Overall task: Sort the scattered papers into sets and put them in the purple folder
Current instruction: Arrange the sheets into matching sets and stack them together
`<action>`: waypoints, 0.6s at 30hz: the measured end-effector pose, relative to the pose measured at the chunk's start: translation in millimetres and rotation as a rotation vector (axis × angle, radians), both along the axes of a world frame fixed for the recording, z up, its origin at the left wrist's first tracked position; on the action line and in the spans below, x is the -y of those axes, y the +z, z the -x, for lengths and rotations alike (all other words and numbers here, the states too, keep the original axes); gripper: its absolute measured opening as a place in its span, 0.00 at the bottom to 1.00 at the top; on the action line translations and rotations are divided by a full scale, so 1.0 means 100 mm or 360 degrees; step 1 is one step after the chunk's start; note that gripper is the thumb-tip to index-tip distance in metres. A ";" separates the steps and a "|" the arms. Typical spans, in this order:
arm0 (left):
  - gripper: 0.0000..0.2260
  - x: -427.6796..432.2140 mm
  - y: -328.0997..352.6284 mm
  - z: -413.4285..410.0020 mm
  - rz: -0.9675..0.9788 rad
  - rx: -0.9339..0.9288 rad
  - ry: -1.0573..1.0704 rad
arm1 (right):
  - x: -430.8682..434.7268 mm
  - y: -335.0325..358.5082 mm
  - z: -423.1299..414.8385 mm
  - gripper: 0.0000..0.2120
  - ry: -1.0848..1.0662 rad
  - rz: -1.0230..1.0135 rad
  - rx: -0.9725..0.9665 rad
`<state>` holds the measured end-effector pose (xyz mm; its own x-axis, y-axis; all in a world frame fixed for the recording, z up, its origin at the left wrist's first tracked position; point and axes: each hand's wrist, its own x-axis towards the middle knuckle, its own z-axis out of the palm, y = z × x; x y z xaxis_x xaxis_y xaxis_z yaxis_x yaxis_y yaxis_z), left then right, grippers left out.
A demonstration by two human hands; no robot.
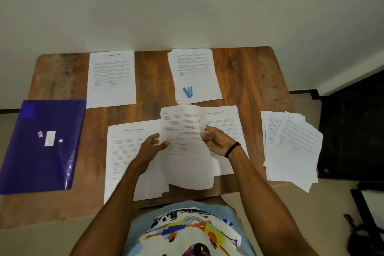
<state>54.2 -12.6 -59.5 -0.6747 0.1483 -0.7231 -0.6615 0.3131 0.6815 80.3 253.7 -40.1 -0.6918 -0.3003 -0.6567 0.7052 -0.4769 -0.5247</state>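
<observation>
Purple folder (41,145) lies flat at the left of the frame and seems to hold no sheets, so the filing is all ahead. Sorting looks well on: on the wooden table (249,72) sit an upper-left pile (111,79), an upper-middle pile (199,64) bearing a blue stapler (188,92), and two middle piles (124,158). An untidy heap (291,147) at right seems unsorted. The left hand (152,147) and right hand (217,141) each pinch a side edge of the held sheets (185,162), fingers curled. Print and the folder's white label are too blurred to read.

Wooden table (249,64) against a white wall (187,6); blue item, perhaps a stapler (188,92)
</observation>
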 end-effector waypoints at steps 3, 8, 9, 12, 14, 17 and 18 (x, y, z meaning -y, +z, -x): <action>0.13 -0.17 0.01 -0.03 -0.0160 0.0012 0.0042 | -0.28 -0.04 -0.03 0.21 -0.0126 0.0025 0.0024; 0.09 -0.33 -0.03 -0.07 0.0233 -0.0250 0.0002 | -0.58 -0.41 -0.04 0.27 0.0266 -0.1497 0.0225; 0.10 -0.35 -0.04 -0.09 0.0346 -0.0318 0.0038 | -0.61 -0.49 -0.05 0.35 0.0347 -0.1873 0.0284; 0.13 -0.35 -0.05 -0.12 0.0547 -0.0432 0.0140 | -0.64 -0.62 -0.09 0.53 0.0266 -0.2199 0.0408; 0.12 -0.33 -0.04 -0.14 0.0661 -0.0468 0.0174 | -0.63 -0.65 -0.10 0.61 0.0354 -0.2272 0.0490; 0.12 -0.33 -0.03 -0.17 0.0746 -0.0445 0.0219 | -0.61 -0.68 -0.10 0.67 0.0517 -0.2409 0.0630; 0.12 -0.32 -0.03 -0.18 0.0758 -0.0433 0.0224 | -0.61 -0.69 -0.10 0.67 0.0530 -0.2426 0.0652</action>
<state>71.8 19.7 -62.7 -0.8358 -0.2570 -0.4852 -0.5394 0.5491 0.6384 90.4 314.5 -108.7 -0.4443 0.6788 -0.5847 0.8705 0.4813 -0.1027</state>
